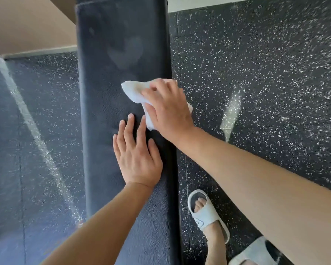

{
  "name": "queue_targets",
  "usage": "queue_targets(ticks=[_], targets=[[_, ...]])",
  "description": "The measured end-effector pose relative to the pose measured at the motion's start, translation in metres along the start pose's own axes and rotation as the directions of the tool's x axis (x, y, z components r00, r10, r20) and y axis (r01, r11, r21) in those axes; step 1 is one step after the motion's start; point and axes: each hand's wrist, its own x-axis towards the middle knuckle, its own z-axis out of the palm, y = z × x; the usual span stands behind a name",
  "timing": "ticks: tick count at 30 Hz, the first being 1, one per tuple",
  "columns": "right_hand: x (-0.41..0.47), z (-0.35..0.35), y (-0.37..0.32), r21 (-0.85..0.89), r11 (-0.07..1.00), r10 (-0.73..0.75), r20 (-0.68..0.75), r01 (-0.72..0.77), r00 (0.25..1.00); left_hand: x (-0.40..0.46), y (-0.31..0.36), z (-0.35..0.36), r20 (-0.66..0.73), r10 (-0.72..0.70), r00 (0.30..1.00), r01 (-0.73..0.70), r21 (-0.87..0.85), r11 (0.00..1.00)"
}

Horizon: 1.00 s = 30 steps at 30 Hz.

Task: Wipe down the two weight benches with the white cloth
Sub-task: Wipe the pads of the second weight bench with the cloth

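White cloth: crumpled, lying on the dark padded surface of a weight bench, toward its right edge and about midway along the visible length. One end pokes out to the left beyond the fingers; another part shows below the palm, and a corner shows past the bench edge on the right.

Right hand: set on top of the cloth, fingers curled over it and holding it against the padding. The forearm comes in from the lower right, crossing above the floor.

Left hand: flat on the same padding, just below the cloth, fingers straight and close together, thumb out to the right, holding nothing. The index fingertip lies just beside the lower fold of the cloth; whether it touches cannot be told.

Weight bench: long, narrow, black textured upholstery, running from the bottom of the view to the top. A pale smeared patch shows on the padding above the cloth.

Floor: black rubber with white flecks, on both sides of the bench. A pale streak lies on it to the right of the right hand.

Slide sandal: pale grey, on a foot standing on the floor just right of the bench. A second sandal is partly in view at the lower edge.

Wall: beige, with a white baseboard, upper left.
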Motion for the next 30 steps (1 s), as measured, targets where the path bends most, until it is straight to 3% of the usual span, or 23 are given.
queue_targets(ticks=[7,12,16,22,30], targets=[[0.099,-0.002,-0.008,-0.248,0.937,-0.201,0.192,0.246,0.961,0.0,-0.004,0.001,0.034,0.016,0.999,-0.016,0.002,1.0],[0.164,0.007,-0.02,-0.311,0.896,-0.231,0.282,0.316,0.931,0.002,-0.002,0.0,0.033,0.036,0.999,-0.036,-0.02,0.999],[0.192,0.017,-0.026,-0.358,0.892,-0.179,0.281,0.276,0.943,0.001,-0.006,0.001,0.031,0.047,0.998,-0.046,-0.023,0.999],[0.162,0.021,-0.038,-0.321,0.932,-0.111,0.193,0.169,0.975,0.001,-0.001,-0.007,0.034,0.031,0.999,-0.03,-0.037,0.999],[0.081,0.002,-0.028,-0.092,0.907,-0.373,0.28,0.411,0.885,0.013,0.005,-0.023,0.02,-0.046,0.999,0.048,-0.121,0.992]])
